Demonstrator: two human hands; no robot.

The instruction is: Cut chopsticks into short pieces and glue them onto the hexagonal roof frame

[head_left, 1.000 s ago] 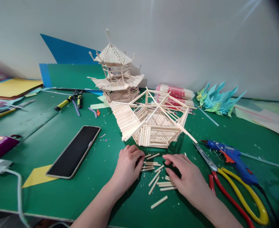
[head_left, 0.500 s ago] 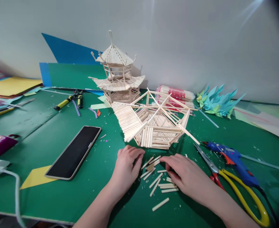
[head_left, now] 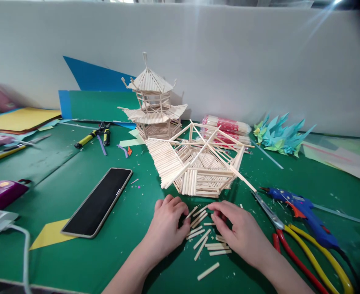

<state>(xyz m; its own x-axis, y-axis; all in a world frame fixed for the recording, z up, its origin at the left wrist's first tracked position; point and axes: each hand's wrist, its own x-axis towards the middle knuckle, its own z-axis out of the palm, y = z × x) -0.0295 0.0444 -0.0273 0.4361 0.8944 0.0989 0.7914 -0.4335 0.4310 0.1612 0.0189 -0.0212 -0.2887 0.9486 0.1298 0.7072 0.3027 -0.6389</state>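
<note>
Several short cut wooden sticks [head_left: 202,237] lie scattered on the green mat [head_left: 115,249] between my hands. My left hand [head_left: 167,226] rests palm down with fingers curled, its fingertips touching the left ends of the sticks. My right hand [head_left: 241,234] lies over the right side of the pile, fingers bent and pressing on the sticks. Just beyond the pile stands a hexagonal stick frame with a slatted roof panel [head_left: 198,165]. Behind that is a finished two-tier stick pagoda [head_left: 153,104].
A phone [head_left: 98,201] lies face up to the left on a yellow paper. Yellow-and-red scissors [head_left: 302,253] and a blue glue gun [head_left: 302,212] lie at the right. Cutters [head_left: 92,136], packed chopsticks [head_left: 225,124], folded paper shapes [head_left: 279,130] and coloured sheets sit further back.
My hands have drawn closer together and pushed the loose sticks into a tighter, slanted cluster. The view has tilted down a little.
</note>
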